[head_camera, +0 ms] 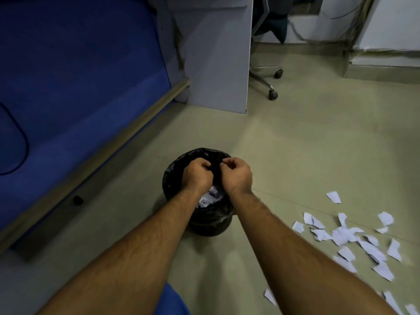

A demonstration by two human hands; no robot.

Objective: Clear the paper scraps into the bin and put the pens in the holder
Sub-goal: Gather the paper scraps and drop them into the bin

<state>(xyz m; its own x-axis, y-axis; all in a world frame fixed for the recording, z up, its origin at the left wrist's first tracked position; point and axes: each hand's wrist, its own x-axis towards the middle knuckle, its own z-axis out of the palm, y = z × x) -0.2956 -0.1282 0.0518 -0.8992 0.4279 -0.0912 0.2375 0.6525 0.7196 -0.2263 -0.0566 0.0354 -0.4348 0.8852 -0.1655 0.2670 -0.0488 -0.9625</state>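
Paper scraps (354, 242) lie in a loose heap on the floor (295, 144) at the person's right, with a few stray pieces nearer, by the right forearm; these are not yet cleared. Farther out, both hands are over the bin (211, 226), a small black one lined with a black bag, where white paper already shows between the wrists. The left hand (196, 176) and right hand (237, 176) are curled with fingers narrow; I cannot tell whether they pinch the bag's rim or let go of small pieces. To do this step well, I judge the hands should open low inside the mouth, so light pieces do not drift out. Beyond stand a white desk panel (218, 64) and a chair base (266, 80). No pens or holder are in view.
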